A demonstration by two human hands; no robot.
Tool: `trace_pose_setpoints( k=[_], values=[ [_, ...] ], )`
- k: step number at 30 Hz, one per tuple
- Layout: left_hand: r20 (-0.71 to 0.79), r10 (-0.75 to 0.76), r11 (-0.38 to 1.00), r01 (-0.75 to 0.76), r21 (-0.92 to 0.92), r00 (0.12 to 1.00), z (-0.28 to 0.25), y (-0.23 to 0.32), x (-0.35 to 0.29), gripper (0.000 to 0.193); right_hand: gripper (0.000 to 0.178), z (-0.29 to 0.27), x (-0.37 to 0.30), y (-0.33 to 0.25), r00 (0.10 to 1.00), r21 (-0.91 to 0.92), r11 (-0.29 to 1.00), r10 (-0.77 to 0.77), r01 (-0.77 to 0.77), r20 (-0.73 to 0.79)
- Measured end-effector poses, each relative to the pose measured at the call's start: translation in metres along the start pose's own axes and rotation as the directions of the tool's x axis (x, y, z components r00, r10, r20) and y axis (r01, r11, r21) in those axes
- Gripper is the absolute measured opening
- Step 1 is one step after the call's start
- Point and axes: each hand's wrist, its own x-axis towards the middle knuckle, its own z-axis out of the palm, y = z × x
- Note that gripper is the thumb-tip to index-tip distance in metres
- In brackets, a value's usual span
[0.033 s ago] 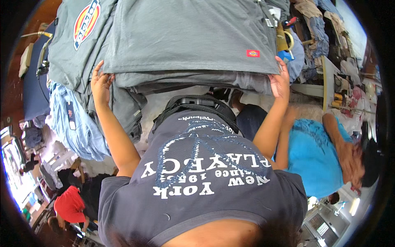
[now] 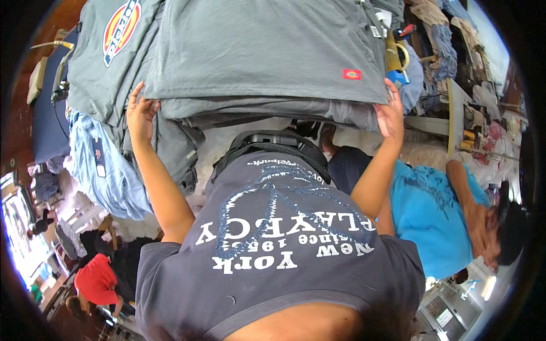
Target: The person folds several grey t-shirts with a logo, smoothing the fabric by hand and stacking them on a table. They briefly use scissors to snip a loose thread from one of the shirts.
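Note:
A grey T-shirt (image 2: 267, 57) with a small red hem label lies stretched flat in front of me, on top of more grey garments. At the left end of its bottom hem, my left hand (image 2: 142, 116) pinches the edge between thumb and fingers. My right hand (image 2: 391, 119) grips the opposite corner of the hem, palm partly turned up. Between the two hands the hem runs nearly straight. Beneath it shows the rumpled edge of a grey garment pile (image 2: 273, 111). Another grey shirt (image 2: 108, 79) with a large oval emblem lies to the left.
Light blue garments (image 2: 105, 165) with a hang tag droop at the left. A tape roll (image 2: 402, 57) and a red-handled tool (image 2: 405, 31) sit beyond my right hand. A person in a blue shirt (image 2: 432, 210) is close on my right; one in red (image 2: 96, 281) is farther left.
My hands keep their hold on the hem. The view has shifted slightly, and the arm of the person in blue beside my right forearm has moved.

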Motion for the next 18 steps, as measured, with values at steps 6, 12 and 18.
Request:
trace_pose_setpoints(
  k=[6, 12, 18],
  values=[
    [-0.059, -0.023, 0.994, 0.029, 0.101, 0.998, 0.015, 0.014, -0.002, 0.039, 0.072, 0.012, -0.015, -0.011, 0.995, -0.163, 0.986, 0.058, -0.044, 0.079],
    [-0.022, -0.007, 0.999, 0.008, 0.038, 1.0, 0.004, 0.001, 0.009, 0.038, 0.062, 0.001, -0.012, -0.011, 0.997, -0.059, 0.997, 0.048, -0.045, 0.054],
    [0.042, -0.03, 0.999, 0.031, -0.026, 0.999, -0.005, -0.001, 0.01, 0.041, 0.047, -0.01, -0.001, -0.008, 0.987, -0.033, 0.989, 0.142, -0.145, -0.078]
  ],
)
